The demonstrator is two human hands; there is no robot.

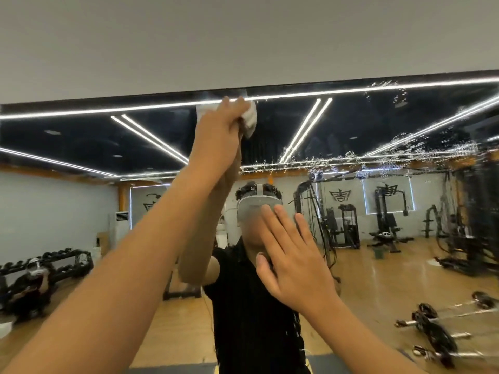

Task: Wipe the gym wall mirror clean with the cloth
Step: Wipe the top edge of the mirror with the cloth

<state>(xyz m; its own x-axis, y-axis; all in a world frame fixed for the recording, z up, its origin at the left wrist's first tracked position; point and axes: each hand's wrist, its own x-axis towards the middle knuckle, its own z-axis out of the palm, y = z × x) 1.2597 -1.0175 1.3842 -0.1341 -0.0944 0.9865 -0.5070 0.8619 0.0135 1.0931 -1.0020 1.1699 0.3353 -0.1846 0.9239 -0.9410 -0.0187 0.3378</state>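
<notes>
The wall mirror [81, 139] fills the lower two thirds of the view, and its dark top edge runs slightly uphill to the right. My left hand [220, 130] reaches up to that top edge and grips a bunched white cloth [250, 120] against the glass. My right hand [293, 261] lies lower, at the centre right, with fingers straight and spread flat on the mirror. Spray droplets [405, 147] speckle the glass to the upper right of the cloth. The glass left of the cloth shows no droplets.
A plain grey wall [243, 36] rises above the mirror. The glass reflects me, gym machines [388, 217] on the right, a dumbbell rack [54, 263] with a seated person on the left, and barbells [437, 327] on the wooden floor.
</notes>
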